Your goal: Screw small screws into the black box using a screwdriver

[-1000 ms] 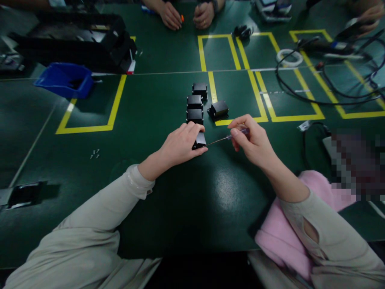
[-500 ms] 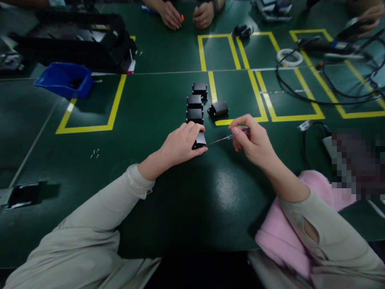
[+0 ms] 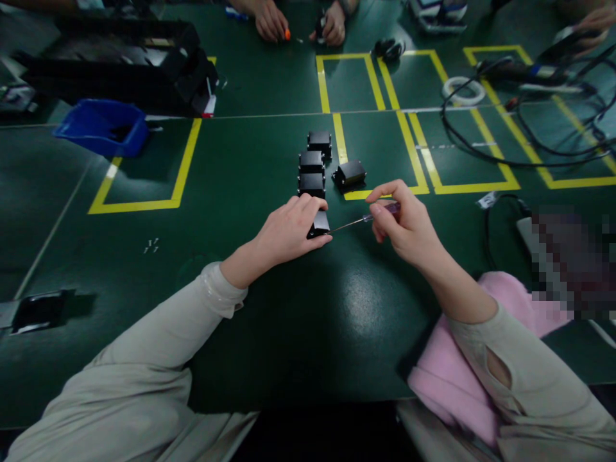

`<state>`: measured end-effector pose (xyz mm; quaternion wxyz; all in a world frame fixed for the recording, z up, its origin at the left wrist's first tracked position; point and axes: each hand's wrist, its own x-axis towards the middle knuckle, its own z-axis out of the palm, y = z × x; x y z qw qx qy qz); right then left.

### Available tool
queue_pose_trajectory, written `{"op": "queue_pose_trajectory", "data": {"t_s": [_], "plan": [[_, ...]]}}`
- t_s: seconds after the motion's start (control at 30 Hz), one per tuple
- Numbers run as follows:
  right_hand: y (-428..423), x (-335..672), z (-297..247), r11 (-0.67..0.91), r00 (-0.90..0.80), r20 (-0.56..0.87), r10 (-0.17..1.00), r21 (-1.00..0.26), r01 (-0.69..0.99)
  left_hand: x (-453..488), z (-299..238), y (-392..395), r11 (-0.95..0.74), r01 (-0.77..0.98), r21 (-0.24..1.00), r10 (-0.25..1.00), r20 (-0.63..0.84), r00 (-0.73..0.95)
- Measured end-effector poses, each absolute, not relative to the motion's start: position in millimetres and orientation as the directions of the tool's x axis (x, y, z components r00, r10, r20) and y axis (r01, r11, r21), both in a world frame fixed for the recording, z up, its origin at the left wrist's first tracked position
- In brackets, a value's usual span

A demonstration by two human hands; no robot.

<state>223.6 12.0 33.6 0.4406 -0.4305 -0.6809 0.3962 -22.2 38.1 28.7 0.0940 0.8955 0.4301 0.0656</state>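
Note:
My left hand (image 3: 289, 230) is closed over a small black box (image 3: 319, 225) and presses it onto the green table (image 3: 240, 167). My right hand (image 3: 404, 221) pinches a thin screwdriver (image 3: 366, 220) with a clear purple handle. Its metal tip touches the right side of the held box. Just beyond my left hand three more black boxes (image 3: 312, 172) stand in a row. A fourth black box (image 3: 350, 174) lies tilted to their right on a yellow tape line.
A blue bin (image 3: 103, 126) and a large black case (image 3: 120, 64) stand at the back left. Small screws (image 3: 152, 245) lie to the left. Black cables (image 3: 505, 147) and a white tape ring (image 3: 462, 91) fill the right. Another person's hands (image 3: 298, 22) work at the far edge. Pink cloth (image 3: 462, 378) lies under my right arm.
My hands and the screwdriver have barely moved. The other person's hands at the far edge shifted slightly and drew back toward the table's edge.

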Motion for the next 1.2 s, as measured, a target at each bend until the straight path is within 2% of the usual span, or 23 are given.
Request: {"op": "queue_pose_trajectory", "data": {"t_s": [0.3, 1.2], "plan": [[12.3, 223.1, 32.9, 0.264, -0.23, 0.214, 0.949, -0.94, 0.215, -22.1, 30.6, 38.0, -0.604, 0.76, 0.24, 0.786, 0.025, 0.617], [13.4, 224.0, 33.3, 0.238, -0.219, 0.193, 0.956, -0.951, 0.199, -23.6, 30.3, 38.1, -0.614, 0.751, 0.244, 0.778, 0.03, 0.627]]}}
